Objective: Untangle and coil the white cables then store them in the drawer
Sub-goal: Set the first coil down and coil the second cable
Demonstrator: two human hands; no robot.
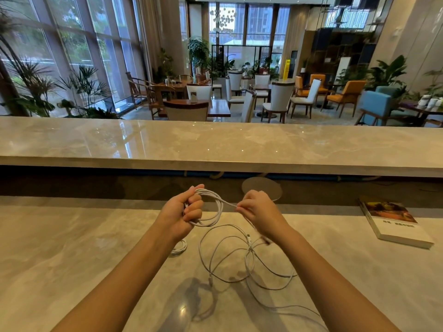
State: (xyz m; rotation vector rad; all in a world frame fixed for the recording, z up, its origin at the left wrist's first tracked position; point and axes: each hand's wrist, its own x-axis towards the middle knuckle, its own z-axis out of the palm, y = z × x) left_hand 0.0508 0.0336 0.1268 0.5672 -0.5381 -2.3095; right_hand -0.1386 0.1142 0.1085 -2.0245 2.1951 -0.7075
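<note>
Closest in, two bare forearms reach out over a glossy, pale marble counter [72, 255]. Just beside the left wrist, a small white cable bundle [179, 248] lies on the stone, partly hidden by the arm. Above it the left hand [184, 210] is curled round a coil of white cable [218, 207] — several thin loops gathered in the fist and held clear of the counter. One strand runs rightward from the coil to the right hand [257, 208], whose fingertips pinch it; the two hands are near each other, joined by that strand. Below and between the wrists the loose white cable [249, 258] sprawls on the counter in wide, crossing loops — thin and matte, with a plug end showing near its middle. It trails toward the bottom edge. Behind the right hand a round pale disc [261, 188] sits in the dark recess. Far right, a paperback book [393, 222] lies flat on the counter, well apart from the cables.
</note>
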